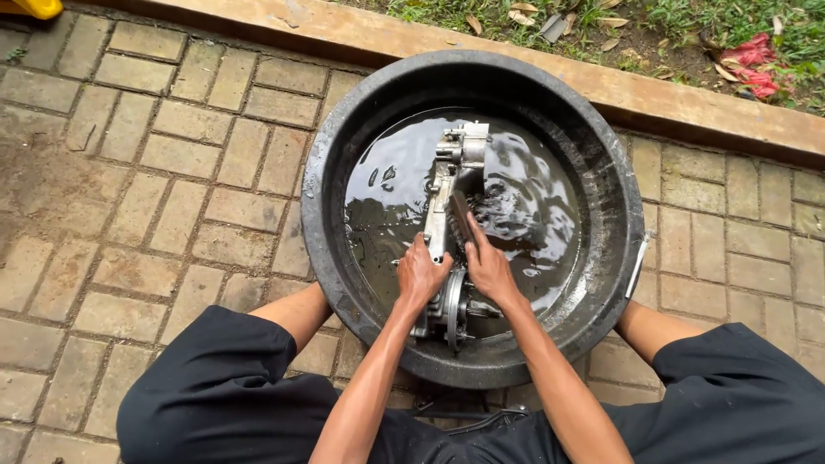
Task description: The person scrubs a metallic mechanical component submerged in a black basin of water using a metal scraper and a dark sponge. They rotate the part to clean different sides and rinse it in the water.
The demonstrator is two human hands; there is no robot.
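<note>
From the camera on my head I look straight down into a round black plastic basin (331,163) set on grey-brown brick paving (155,172), its bottom filled with dark, glossy liquid (387,198). Standing on edge in that liquid, running from the near rim toward the middle of the basin, is a long grey cast-metal engine casing (451,163) — its far end rises clear of the surface, its near end carries a round finned part just under my wrists.

My left hand (421,273) is clenched around the casing's near section, gripping its left edge and steadying it. My right hand (487,268) is wrapped around the handle of a dark flat brush (460,219), whose head lies against the casing's right face just above the liquid. The two hands sit close together, nearly touching, with the casing between them.

My knees in black cloth (215,387) flank the basin on both sides. Beyond the basin's far rim runs a low tan concrete kerb (653,99), and past it a strip of grass (730,21) with dry leaves and a crumpled red scrap (756,64) — well apart from my hands.
</note>
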